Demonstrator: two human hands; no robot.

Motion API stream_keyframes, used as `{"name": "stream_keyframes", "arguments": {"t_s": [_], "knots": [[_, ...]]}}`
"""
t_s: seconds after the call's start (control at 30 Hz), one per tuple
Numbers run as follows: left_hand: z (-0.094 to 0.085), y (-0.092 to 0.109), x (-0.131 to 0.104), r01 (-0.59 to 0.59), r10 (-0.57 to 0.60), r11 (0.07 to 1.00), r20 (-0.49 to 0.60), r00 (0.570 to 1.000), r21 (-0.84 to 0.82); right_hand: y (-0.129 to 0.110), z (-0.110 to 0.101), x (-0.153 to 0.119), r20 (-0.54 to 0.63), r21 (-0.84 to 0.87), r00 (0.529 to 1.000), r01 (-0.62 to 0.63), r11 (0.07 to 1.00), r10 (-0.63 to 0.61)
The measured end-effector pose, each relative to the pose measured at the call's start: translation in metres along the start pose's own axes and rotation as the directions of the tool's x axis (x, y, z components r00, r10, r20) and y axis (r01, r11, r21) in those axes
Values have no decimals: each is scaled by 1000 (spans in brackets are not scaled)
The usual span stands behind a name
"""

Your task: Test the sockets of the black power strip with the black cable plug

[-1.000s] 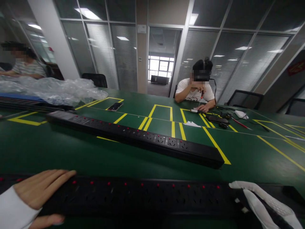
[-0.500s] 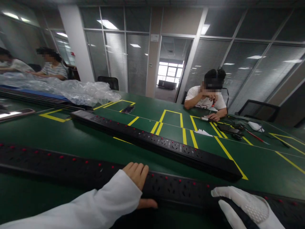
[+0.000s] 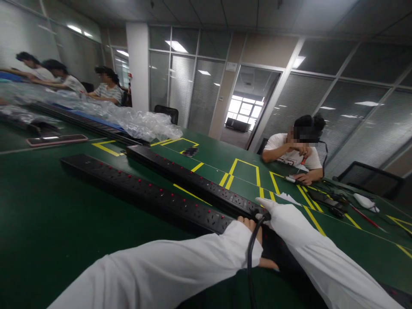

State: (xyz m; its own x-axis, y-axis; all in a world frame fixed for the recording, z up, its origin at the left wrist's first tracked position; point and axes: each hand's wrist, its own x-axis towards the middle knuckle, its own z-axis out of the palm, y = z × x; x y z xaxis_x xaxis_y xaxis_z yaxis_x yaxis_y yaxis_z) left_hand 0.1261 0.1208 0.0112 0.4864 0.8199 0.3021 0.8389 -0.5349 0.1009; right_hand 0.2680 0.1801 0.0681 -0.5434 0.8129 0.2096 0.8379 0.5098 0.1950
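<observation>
My bare left hand [image 3: 254, 225] is closed around the near black power strip [image 3: 154, 193], fingers over its far side and thumb on its near side. Red dots line this strip beside its sockets. In a white glove, my right hand [image 3: 269, 208] reaches past the left one and grips the plug end of a black power cord [image 3: 252, 257]. The plug is at the right part of the far power strip [image 3: 189, 176], over its sockets; I cannot tell whether it sits in one. The cord hangs down in front of my left sleeve.
Clear plastic wrap [image 3: 128, 120] lies over more strips at the back left, near a phone [image 3: 57, 140]. Yellow tape marks the green table [image 3: 48, 193]. A co-worker [image 3: 294, 146] sits across at the right by cables and a white mouse [image 3: 366, 201]. Other people sit far left.
My right hand has moved from the near strip up and away to the far strip, bringing the cord's plug. The left hand still grips the near strip. The view has shifted left.
</observation>
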Motion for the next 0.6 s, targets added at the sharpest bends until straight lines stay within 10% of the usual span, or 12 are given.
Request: {"name": "stream_keyframes", "arguments": {"t_s": [0.17, 0.33, 0.6], "knots": [[-7, -29, -13, -159, 156, 984, -43, 987, -78, -6, -1, 10, 235, -94, 972, -4, 996, 26], [-15, -124, -36, -409, 401, 912, -149, 904, -26, -1, 0, 9, 358, -159, 929, -40, 986, 96], [-42, -294, -39, 66, -62, 987, -28, 998, 148, 5, 13, 20, 378, -121, 923, -32, 992, 75]]}}
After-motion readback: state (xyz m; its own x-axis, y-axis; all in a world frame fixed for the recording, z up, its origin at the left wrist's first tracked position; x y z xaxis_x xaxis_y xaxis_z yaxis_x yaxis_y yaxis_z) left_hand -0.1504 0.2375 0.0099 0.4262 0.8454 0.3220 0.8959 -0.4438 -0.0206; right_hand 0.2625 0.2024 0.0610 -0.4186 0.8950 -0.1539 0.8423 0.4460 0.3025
